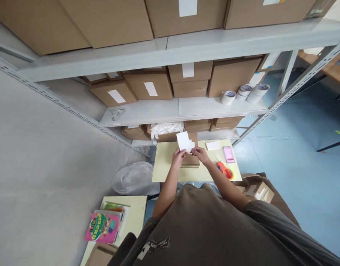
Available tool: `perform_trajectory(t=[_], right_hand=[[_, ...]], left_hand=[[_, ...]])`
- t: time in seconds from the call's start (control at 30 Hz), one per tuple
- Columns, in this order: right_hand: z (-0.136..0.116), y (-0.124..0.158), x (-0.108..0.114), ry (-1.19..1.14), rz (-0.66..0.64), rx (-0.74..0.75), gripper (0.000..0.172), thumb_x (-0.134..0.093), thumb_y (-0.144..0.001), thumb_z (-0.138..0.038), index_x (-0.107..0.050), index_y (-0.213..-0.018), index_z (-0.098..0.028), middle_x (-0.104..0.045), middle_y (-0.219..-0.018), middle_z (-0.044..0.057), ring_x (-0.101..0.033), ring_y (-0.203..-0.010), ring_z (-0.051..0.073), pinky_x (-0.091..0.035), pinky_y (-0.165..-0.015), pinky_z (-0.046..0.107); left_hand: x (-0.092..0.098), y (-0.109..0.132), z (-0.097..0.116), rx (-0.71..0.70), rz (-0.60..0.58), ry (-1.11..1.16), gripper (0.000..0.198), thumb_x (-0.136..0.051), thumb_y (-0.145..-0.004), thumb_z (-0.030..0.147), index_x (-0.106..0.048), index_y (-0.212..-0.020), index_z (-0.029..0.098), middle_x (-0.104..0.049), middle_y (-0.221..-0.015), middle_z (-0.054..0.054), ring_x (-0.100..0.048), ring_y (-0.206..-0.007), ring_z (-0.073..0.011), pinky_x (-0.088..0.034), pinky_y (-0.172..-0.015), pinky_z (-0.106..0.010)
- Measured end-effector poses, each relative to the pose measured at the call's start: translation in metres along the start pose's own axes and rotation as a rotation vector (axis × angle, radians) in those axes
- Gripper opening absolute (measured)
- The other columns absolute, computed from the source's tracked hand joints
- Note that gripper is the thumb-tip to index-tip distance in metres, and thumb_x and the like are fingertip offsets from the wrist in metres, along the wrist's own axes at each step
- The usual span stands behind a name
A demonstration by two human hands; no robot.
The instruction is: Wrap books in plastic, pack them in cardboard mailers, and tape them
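Observation:
My left hand [178, 157] is closed on a white sheet of paper [182, 140], gripping its lower edge. My right hand [200, 153] pinches at the lower right of the white paper, where smaller white pieces overlap it; I cannot tell whether these are separate slips. Below both hands a flat brown cardboard box [190, 160] lies on the pale yellow table [162, 162]. Right of my hands are a white stack of cards [213, 145], a pink pad [229, 154] and an orange tape dispenser [224, 170] with a tape roll.
Grey metal shelving [148, 112] with cardboard boxes [150, 87] rises beyond the table. White tape rolls [228, 97] stand on the middle shelf. Picture books [105, 226] lie on a side table at lower left, near a clear plastic bag [135, 178]. An open carton [260, 192] sits at right.

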State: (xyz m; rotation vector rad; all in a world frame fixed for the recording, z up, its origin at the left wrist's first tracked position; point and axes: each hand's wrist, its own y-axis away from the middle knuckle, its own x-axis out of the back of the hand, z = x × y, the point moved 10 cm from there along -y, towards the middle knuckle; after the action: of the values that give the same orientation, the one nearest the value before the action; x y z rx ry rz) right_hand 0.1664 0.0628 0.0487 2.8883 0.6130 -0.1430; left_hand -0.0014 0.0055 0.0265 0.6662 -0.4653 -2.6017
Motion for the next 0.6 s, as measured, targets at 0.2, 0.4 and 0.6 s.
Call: perform_trajectory(t=[0.2,0.4,0.6], right_hand=[[-0.005,-0.001,0.007,-0.015,0.006,0.001,0.029,-0.082,-0.076,-0.048,-0.075,-0.088,-0.024,-0.081,-0.087,0.004,-0.072,-0.071,0.019,-0.057,-0.075,0.035],[-0.01,-0.002,0.008,-0.015,-0.04,0.003,0.034,-0.084,-0.077,-0.056,-0.074,-0.085,-0.024,-0.079,-0.084,0.004,-0.071,-0.073,0.02,-0.057,-0.077,0.037],[-0.024,0.0,0.011,0.008,-0.102,0.035,0.039,-0.081,-0.083,-0.062,-0.073,-0.085,-0.024,-0.076,-0.081,0.004,-0.069,-0.077,0.021,-0.055,-0.08,0.037]], left_hand=[[-0.005,0.0,-0.002,-0.013,0.01,-0.002,0.052,-0.102,-0.057,0.038,-0.078,-0.097,0.015,-0.082,-0.094,-0.011,-0.073,-0.077,-0.0172,-0.042,-0.064,-0.026],[-0.012,0.0,-0.007,-0.012,0.024,-0.033,0.054,-0.102,-0.057,0.042,-0.077,-0.097,0.015,-0.081,-0.093,-0.01,-0.074,-0.077,-0.0181,-0.042,-0.064,-0.026],[-0.009,0.015,0.021,-0.249,0.249,-0.269,0.056,-0.102,-0.06,0.036,-0.078,-0.108,0.02,-0.079,-0.103,-0.009,-0.074,-0.089,-0.0194,-0.051,-0.076,-0.027]])
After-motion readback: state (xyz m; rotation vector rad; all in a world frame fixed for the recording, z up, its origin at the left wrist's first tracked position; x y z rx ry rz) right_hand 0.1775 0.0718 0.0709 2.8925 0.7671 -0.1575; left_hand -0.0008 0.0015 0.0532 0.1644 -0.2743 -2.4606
